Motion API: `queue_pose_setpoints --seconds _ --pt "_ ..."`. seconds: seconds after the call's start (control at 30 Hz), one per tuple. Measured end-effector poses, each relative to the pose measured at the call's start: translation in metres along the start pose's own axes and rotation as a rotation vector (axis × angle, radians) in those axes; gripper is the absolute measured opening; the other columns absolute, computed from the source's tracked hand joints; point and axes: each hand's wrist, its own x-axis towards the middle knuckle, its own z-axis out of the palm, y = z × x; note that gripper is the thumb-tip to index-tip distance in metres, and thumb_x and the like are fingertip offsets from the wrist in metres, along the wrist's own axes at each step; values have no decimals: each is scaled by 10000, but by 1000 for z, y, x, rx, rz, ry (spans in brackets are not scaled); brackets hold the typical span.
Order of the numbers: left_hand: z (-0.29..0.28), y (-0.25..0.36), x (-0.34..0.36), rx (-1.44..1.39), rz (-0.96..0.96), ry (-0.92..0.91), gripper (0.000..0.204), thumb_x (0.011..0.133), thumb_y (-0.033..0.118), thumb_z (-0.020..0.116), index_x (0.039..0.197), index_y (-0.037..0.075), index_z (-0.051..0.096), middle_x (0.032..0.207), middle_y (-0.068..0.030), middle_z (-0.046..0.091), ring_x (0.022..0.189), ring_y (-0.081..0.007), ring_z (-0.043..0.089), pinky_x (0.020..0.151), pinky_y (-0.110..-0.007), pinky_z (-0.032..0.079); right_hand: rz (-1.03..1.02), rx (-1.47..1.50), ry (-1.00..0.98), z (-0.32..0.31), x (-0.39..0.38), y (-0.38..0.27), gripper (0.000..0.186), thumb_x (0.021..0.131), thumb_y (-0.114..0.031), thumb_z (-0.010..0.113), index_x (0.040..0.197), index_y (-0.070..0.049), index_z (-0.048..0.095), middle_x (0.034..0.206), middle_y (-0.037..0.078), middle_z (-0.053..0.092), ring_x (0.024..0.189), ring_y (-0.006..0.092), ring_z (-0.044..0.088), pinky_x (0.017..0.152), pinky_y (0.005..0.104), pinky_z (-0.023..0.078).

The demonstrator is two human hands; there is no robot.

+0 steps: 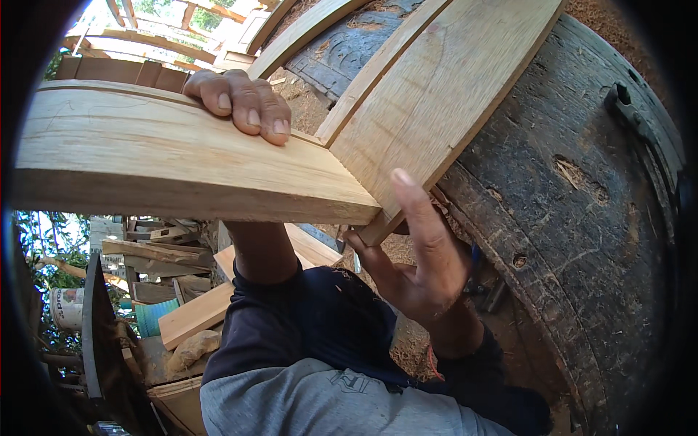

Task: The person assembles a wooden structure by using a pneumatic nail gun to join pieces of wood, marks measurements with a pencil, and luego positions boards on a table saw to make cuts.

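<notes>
Two pale wooden boards meet at a corner joint. The left board (174, 149) runs in from the left, its thick edge toward me. Over its far edge curl the fingers of my left hand (243, 105), closed on the board; its thumb is hidden. The right board (429, 94) slants up from the joint, with a narrow raised strip along its left side. Close to the joint, my right hand (429, 261) is open, thumb stretched up by the right board's edge. Its index finger touches the board's lower end; its other fingers are mostly hidden.
A dark, worn workbench (552, 196) fills the right side, with a black metal piece (629, 109) near its far edge. Stacked wood offcuts (163, 254), a white bucket (67, 309) and a loose plank (196, 316) lie at lower left. Curved wooden pieces (305, 33) stand behind.
</notes>
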Motion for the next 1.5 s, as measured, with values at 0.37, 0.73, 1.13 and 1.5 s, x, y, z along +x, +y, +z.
queue_pose_setpoints --seconds 0.37,0.73,1.13,1.5 --pt "-1 -43 -38 253 64 95 443 972 480 552 925 40 554 790 -166 633 785 -276 646 758 -397 545 92 87 -63 0 3 -13 509 774 -23 819 1230 57 608 993 209 700 802 206 713 665 301 589" --pt "-7 -68 -75 576 -53 775 461 1007 502 431 928 63 546 781 -115 592 736 -248 593 734 -374 487 6 -79 -34 3 1 -15 512 812 -43 781 1278 26 580 811 152 628 662 227 647 570 342 526" --pt "25 -65 -60 995 -9 763 744 1010 659 231 1122 4 566 915 -83 626 797 -158 597 672 -314 503 108 -82 -22 3 -5 -15 455 849 -58 750 1266 24 589 843 160 647 715 256 669 620 355 536" --pt "-3 -73 -66 453 -2 764 711 941 734 330 968 55 539 791 -110 608 728 -230 602 685 -375 521 -8 8 88 11 -8 -8 699 811 -68 807 1391 72 444 920 184 686 763 178 693 619 284 574"
